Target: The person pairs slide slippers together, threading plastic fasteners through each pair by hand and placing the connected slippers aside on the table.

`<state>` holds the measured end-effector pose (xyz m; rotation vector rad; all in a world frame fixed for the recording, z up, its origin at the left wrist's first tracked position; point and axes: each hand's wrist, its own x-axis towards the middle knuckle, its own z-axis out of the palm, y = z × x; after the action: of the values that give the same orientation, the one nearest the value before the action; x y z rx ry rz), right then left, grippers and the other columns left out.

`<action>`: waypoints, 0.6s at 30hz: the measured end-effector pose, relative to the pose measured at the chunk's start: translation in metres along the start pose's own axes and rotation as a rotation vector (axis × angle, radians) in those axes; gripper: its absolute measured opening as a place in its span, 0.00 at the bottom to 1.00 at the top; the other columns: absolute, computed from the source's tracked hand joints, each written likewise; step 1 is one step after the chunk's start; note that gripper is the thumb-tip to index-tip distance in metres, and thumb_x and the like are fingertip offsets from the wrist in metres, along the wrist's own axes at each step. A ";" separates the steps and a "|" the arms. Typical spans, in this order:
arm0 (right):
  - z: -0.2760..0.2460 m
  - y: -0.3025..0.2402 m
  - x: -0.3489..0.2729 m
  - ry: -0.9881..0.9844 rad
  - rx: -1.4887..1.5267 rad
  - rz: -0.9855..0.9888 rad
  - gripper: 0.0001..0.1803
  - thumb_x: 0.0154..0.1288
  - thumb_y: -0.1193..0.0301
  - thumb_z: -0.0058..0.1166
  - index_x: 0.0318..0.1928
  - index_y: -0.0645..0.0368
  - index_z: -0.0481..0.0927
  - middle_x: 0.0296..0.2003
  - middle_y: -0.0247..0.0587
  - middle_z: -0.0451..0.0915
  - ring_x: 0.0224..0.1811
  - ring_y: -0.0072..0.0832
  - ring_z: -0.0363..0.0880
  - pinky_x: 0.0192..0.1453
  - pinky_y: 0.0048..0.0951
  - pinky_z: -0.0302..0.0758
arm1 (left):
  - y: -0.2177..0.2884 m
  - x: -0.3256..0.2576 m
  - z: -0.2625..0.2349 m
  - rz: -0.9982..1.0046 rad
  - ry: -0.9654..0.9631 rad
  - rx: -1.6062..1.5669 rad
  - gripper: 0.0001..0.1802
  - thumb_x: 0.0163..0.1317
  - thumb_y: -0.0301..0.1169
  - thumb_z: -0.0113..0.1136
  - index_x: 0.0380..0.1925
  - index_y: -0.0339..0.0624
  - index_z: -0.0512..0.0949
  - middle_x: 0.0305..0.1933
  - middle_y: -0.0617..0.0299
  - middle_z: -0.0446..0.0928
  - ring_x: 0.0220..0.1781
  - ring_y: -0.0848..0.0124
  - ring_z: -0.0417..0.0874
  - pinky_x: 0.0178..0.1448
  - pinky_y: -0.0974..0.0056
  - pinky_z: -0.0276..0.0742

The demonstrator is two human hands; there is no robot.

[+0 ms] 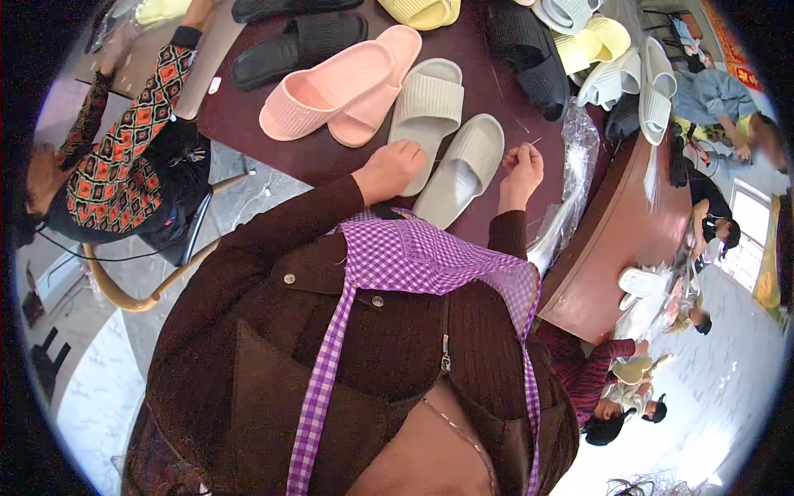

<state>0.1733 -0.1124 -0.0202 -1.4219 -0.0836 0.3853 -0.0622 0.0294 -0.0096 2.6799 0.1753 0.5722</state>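
Observation:
Two light grey ribbed slide slippers lie side by side before me, a left grey slipper (430, 95) and a right grey slipper (471, 161). My left hand (393, 169) is closed, with its fingers curled at the inner edge of the left slipper. What those fingers hold, if anything, is hidden. To the right of the pair, my right hand (522, 172) is raised in a pinch. A thin pale strand (536, 140) sticks out from its fingertips. Just left of the grey pair lies a pair of pink slippers (327, 87), one overlapping the other.
Black slippers (302, 50) and a yellow slipper (420, 10) lie farther back on the dark red table (289, 165). More slippers, black, white and yellow, crowd the right. Clear plastic wrap (571, 182) runs along the right edge. A person in a patterned sleeve (124, 174) sits at left.

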 end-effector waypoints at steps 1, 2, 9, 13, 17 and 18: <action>0.003 0.000 0.002 -0.002 -0.001 -0.006 0.03 0.61 0.76 0.49 0.36 0.62 0.72 0.22 0.35 0.73 0.20 0.18 0.68 0.23 0.18 0.65 | -0.004 0.003 0.007 0.001 0.006 0.000 0.07 0.47 0.27 0.48 0.28 0.38 0.68 0.30 0.56 0.68 0.34 0.61 0.73 0.38 0.63 0.72; 0.006 0.001 0.003 -0.023 -0.015 -0.006 0.04 0.61 0.76 0.49 0.36 0.62 0.72 0.21 0.35 0.73 0.20 0.18 0.68 0.23 0.18 0.65 | -0.008 0.006 0.014 -0.024 -0.007 -0.001 0.07 0.48 0.27 0.48 0.29 0.38 0.69 0.30 0.56 0.68 0.35 0.61 0.73 0.39 0.62 0.72; 0.054 -0.010 0.042 -0.265 -0.261 -0.110 0.07 0.62 0.74 0.50 0.38 0.63 0.75 0.24 0.34 0.75 0.24 0.17 0.70 0.27 0.19 0.67 | -0.034 0.049 0.067 -0.017 0.066 -0.030 0.11 0.52 0.28 0.47 0.36 0.38 0.70 0.34 0.54 0.70 0.39 0.60 0.75 0.39 0.61 0.73; 0.082 0.006 0.081 -0.528 -0.559 -0.221 0.07 0.60 0.73 0.51 0.37 0.64 0.77 0.26 0.33 0.76 0.25 0.16 0.70 0.29 0.19 0.68 | -0.040 0.061 0.088 -0.030 0.128 -0.022 0.10 0.50 0.28 0.48 0.34 0.38 0.70 0.32 0.55 0.72 0.36 0.61 0.77 0.37 0.61 0.75; 0.106 0.020 0.101 -0.635 -0.770 -0.303 0.07 0.53 0.74 0.55 0.33 0.64 0.79 0.28 0.37 0.80 0.29 0.22 0.76 0.36 0.23 0.72 | -0.041 0.066 0.089 -0.130 0.005 -0.166 0.14 0.56 0.28 0.45 0.43 0.37 0.70 0.37 0.49 0.74 0.37 0.55 0.78 0.38 0.56 0.74; 0.111 0.022 0.104 -0.707 -0.752 -0.251 0.08 0.54 0.74 0.55 0.34 0.64 0.79 0.28 0.38 0.80 0.30 0.24 0.76 0.36 0.24 0.72 | -0.041 0.067 0.088 -0.152 0.015 -0.202 0.14 0.57 0.28 0.45 0.42 0.37 0.70 0.36 0.48 0.75 0.36 0.54 0.78 0.38 0.55 0.74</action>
<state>0.2344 0.0269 -0.0423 -1.9116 -1.0626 0.6728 0.0342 0.0490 -0.0753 2.4431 0.3057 0.5328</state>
